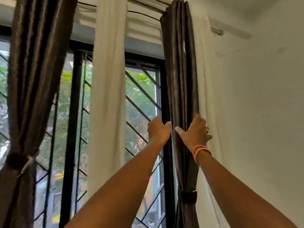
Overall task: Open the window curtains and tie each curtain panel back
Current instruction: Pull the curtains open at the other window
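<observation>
A dark brown curtain panel (pixel 180 71) hangs gathered at the window's right side, bound low down by a dark tie-back (pixel 187 196). My left hand (pixel 158 130) grips its left edge with curled fingers. My right hand (pixel 195 131), with orange bands on the wrist, lies against the panel's right folds, thumb spread across the front. Another brown panel (pixel 34 71) hangs at the left, gathered by a tie-back (pixel 17 160). A white curtain (pixel 108 96) hangs loose in the middle.
Behind the curtains is a black-framed window (pixel 72 112) with a diagonal metal grille (pixel 141 96) and green trees outside. A curtain rod (pixel 144 14) runs along the top. White fabric (pixel 207 96) hangs behind the right panel, against a plain white wall (pixel 263 112).
</observation>
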### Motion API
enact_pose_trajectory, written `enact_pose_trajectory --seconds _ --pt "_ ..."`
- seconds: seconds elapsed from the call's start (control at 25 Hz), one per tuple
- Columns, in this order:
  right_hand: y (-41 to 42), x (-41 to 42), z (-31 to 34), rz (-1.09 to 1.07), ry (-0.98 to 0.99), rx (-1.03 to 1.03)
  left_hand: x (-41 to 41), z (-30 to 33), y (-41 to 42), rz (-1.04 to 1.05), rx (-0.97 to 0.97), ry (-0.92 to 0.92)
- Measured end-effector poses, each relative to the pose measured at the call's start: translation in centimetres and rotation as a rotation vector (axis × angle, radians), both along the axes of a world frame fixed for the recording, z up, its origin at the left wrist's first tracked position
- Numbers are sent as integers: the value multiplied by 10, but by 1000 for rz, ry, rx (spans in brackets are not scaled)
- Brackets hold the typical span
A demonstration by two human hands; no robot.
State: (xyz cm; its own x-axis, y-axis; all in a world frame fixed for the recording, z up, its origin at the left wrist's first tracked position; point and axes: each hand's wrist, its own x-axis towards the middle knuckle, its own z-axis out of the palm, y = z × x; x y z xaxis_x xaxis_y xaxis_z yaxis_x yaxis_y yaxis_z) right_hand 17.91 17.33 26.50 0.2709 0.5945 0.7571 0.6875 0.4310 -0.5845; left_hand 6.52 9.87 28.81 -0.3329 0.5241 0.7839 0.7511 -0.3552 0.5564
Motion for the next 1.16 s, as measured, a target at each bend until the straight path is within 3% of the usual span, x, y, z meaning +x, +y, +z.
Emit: enact_pose_trajectory --seconds 0.08,0.2,0.52,0.84,1.0,1.16 --pt "22 12 -7 160 -15 -89 16 1 28 -71 -133 -107" --pt "41 16 -9 446 57 8 29 11 61 -130 -147 -138" --pt "18 -22 4 678 -100 143 -2 30 42 72 -23 -55" --pt "-79 -123 51 784 -162 209 -92 54 -75 355 133 49" --pt "-94 -117 32 766 -112 192 -87 38 -95 291 43 67" --pt "-81 -72 6 540 -27 64 -53 20 -85 123 -39 156"
